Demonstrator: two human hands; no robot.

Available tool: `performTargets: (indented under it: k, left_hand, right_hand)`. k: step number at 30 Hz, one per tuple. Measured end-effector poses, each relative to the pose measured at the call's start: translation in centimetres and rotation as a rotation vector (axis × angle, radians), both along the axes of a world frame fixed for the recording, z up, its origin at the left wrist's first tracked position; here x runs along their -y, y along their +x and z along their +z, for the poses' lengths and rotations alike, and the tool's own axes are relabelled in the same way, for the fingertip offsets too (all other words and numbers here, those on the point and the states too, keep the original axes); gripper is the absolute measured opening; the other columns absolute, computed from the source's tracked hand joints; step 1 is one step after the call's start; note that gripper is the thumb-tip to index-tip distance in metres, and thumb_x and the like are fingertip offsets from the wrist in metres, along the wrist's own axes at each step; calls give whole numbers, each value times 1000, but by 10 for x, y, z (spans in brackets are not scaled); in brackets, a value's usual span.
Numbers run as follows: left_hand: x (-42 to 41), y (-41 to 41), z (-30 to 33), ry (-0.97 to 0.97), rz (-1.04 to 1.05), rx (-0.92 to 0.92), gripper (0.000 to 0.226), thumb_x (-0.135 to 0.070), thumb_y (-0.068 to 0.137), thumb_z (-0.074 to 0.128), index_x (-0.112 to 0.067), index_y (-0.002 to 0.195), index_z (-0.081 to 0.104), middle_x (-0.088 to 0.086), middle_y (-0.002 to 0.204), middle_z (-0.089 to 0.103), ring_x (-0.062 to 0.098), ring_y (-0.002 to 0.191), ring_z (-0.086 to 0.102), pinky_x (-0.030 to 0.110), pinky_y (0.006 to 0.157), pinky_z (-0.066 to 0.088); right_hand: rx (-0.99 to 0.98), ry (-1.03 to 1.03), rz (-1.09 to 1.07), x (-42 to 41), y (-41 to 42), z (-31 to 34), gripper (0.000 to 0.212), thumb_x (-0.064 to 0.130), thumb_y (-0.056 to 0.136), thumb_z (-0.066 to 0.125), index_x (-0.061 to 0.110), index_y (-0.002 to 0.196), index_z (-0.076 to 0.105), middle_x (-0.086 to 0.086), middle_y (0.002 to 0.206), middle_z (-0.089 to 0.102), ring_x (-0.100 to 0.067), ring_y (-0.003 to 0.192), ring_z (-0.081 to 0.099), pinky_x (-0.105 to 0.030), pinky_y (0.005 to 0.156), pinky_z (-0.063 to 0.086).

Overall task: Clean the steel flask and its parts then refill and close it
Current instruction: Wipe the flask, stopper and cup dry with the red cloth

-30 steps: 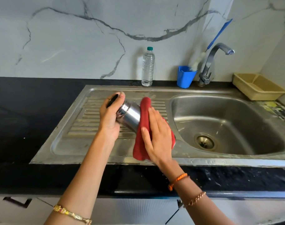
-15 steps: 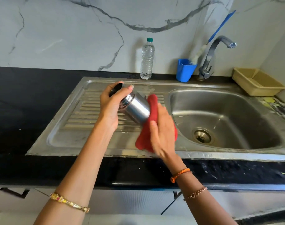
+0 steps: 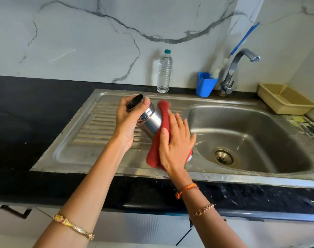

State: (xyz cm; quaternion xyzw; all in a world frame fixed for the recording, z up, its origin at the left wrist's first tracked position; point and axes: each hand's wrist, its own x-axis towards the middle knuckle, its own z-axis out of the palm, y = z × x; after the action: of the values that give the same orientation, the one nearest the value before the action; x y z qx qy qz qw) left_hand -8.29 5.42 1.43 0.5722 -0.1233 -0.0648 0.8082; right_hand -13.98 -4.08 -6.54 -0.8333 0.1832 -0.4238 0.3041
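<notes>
The steel flask (image 3: 149,120) is clasped at its open neck by the left hand (image 3: 125,120), tilted above the sink (image 3: 106,97) drainboard. A red cloth (image 3: 161,133) is pressed round its body by the right hand (image 3: 176,145), fingers spread flat. Drying is judged underway; refilling from the water bottle (image 3: 164,71) is called for next.

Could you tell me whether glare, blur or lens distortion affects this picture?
Head view: glare streaks the steel flask and the sink basin; the red cloth tip looks motion-blurred; wide-angle bending curves the counter edge; hands stay fairly sharp.
</notes>
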Motion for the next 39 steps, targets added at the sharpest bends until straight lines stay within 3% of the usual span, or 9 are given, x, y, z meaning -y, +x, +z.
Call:
performTargets:
  k: [7,11,15,18,21,25,30,34,39]
  left_hand:
    - [0,-14,12,115,31,153,29,-4,75,70,-12,101,61,-9,87,64,-13,68,59,5,59,43]
    - [2,-7,25,184,-71,151,23,-1,77,64,-18,93,65,-14,71,67,-6,64,61,8,58,44]
    - [9,-7,25,50,-64,19,13,-8,79,57,-20,76,59,-14,55,61,0,55,57,14,54,44]
    - [12,-5,18,3,51,-24,14,-23,79,69,-21,73,56,-15,59,58,-2,55,54,13,53,43]
    - [8,-5,12,-54,137,-73,17,-19,79,70,-21,86,55,-11,79,58,-5,60,56,12,50,44]
    - [12,-11,9,-130,163,-55,35,-5,77,68,-19,102,47,-6,88,54,-1,62,57,13,51,45]
    - [23,-8,15,-218,24,9,31,5,71,64,-15,89,50,1,78,58,4,59,59,17,56,48]
    - [16,3,12,-231,-14,71,26,-3,63,64,-16,82,51,-9,64,62,4,60,59,19,59,49]
    - [5,4,5,-151,52,39,31,-7,67,75,-20,81,51,-9,75,63,-2,62,61,16,56,48]
  right_hand:
    - [54,325,-55,13,-12,-4,60,48,87,16,27,134,47,1,128,59,-20,114,53,-43,102,35]
    - [123,258,67,-5,-1,40,61,49,87,21,20,134,47,0,128,58,-16,115,54,-32,98,41]
    - [236,122,239,-3,1,48,42,40,84,48,11,110,62,-2,137,45,10,116,40,0,89,29]
    - [70,252,159,13,-4,21,43,54,80,38,17,93,53,-2,138,43,-4,121,41,-17,94,35]
    - [-113,327,2,25,-18,-11,58,62,75,19,22,102,51,-3,101,65,-27,98,59,-30,77,40]
    - [-126,283,19,18,-10,9,58,54,83,15,35,121,53,1,112,67,-23,102,59,-30,84,40]
    - [72,193,144,-7,11,58,57,42,90,15,25,132,50,1,123,62,-15,109,54,-22,85,35]
    - [159,50,159,0,2,22,53,37,91,26,19,135,48,0,125,61,-9,108,53,-20,89,38]
    - [-32,342,-109,29,-12,-30,66,50,82,14,24,112,66,-3,105,69,-24,98,60,-37,87,45]
